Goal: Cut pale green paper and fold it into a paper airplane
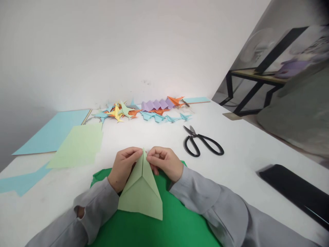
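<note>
A light green sheet of paper [141, 199], folded to a point at its far end with a crease down the middle, is held up in front of me. My left hand [124, 166] pinches its left edge near the tip, thumb on top. On the other side my right hand [166, 161] has its thumb and forefinger closed at the right edge by the tip. Its other fingers are curled and partly hidden. Beneath the paper and both wrists lies a bright green cloth [144, 233].
Black-handled scissors [195, 135] lie open right of my hands. Folded paper shapes [125, 111] crowd the wall side, beside a purple pleated strip [156, 105]. Green sheets [77, 145], a blue pad [52, 132] and a blue scrap [25, 180] lie left; a black object [295, 192] lies right.
</note>
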Demonstrator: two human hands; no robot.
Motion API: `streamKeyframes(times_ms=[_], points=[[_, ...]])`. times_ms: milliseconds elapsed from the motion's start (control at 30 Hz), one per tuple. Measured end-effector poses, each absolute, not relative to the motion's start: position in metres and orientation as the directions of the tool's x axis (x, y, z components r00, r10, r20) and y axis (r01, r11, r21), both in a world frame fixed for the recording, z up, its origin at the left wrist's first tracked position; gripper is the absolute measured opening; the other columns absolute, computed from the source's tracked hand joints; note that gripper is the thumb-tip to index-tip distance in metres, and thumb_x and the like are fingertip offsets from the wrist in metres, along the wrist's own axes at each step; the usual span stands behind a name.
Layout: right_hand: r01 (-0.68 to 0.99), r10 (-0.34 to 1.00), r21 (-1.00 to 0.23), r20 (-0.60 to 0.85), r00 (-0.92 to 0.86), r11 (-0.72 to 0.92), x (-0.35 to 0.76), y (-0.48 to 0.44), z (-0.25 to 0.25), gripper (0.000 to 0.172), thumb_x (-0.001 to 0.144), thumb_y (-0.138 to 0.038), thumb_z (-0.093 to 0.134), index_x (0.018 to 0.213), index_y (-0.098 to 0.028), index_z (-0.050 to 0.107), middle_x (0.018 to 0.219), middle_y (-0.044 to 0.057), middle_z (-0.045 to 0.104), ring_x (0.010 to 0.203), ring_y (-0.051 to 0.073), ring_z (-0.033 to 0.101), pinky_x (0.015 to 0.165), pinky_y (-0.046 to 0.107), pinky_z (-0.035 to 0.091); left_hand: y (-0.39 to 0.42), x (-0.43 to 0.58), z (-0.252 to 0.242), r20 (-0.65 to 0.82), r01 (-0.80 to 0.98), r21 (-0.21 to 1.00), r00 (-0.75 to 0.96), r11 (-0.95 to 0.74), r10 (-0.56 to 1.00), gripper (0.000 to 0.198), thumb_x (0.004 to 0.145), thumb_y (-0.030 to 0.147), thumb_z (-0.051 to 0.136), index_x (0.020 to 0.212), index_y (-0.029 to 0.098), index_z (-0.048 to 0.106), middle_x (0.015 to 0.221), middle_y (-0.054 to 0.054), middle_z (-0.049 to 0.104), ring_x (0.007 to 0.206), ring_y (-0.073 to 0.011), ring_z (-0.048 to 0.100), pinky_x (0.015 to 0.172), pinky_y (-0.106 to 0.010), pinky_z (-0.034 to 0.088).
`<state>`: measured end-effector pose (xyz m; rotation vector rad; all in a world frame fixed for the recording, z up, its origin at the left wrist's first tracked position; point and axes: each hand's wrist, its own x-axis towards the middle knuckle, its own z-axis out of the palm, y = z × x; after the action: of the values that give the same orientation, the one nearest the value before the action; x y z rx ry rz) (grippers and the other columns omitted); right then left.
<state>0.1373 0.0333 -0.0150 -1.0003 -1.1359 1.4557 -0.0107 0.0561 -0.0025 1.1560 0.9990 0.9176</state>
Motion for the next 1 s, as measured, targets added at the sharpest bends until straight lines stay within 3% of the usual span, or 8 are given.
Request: streamKeyframes(times_ms=[400, 767, 1000], points=[[-0.268, 0.996, -0.963, -0.012, -0.090, -0.036, 0.1364, 0.0373, -0.0209, 0.031, 0.063, -0.041, 0.073, 0.071, -0.014, 0.059, 0.048, -0.005, 0.057, 0.035, 0.006, 0.050, 0.032, 0.016, 0.038, 0.0552, -0.0112, -0.0004, -0.103, -0.004, 0.994, 0.371, 0.113, 0.923, 0.020, 0.068, 0.030, 0.068, 0.057, 0.014, 0.063, 0.054, 0.001, 0.055, 0.053, -0.0092, 0.045, 0.051, -0.022, 0.034], [-0.321, 0.998, -0.946, -0.022, -0.055, -0.039, 0.1381, 0.0372, -0.0216, 0.030, 0.056, -0.037, 0.079, 0.065, -0.014, 0.062, 0.045, -0.005, 0.056, 0.034, 0.004, 0.047, 0.031, 0.014, 0.038, 0.0554, -0.0121, -0.0078, -0.124, 0.016, 0.992, 0.416, 0.129, 0.901, 0.025, 0.072, 0.035, 0.066, 0.061, 0.013, 0.062, 0.054, 0.001, 0.054, 0.051, -0.0092, 0.044, 0.050, -0.023, 0.032], [-0.339, 0.998, -0.939, -0.035, -0.056, -0.052, 0.1387, 0.0390, -0.0221, 0.027, 0.055, -0.034, 0.079, 0.062, -0.014, 0.063, 0.045, -0.005, 0.057, 0.033, 0.004, 0.047, 0.031, 0.014, 0.037, 0.0546, -0.0099, -0.0040, -0.088, 0.024, 0.996, 0.408, 0.085, 0.909, 0.025, 0.066, 0.034, 0.071, 0.059, 0.012, 0.061, 0.054, 0.001, 0.053, 0.054, -0.0087, 0.042, 0.051, -0.022, 0.031]])
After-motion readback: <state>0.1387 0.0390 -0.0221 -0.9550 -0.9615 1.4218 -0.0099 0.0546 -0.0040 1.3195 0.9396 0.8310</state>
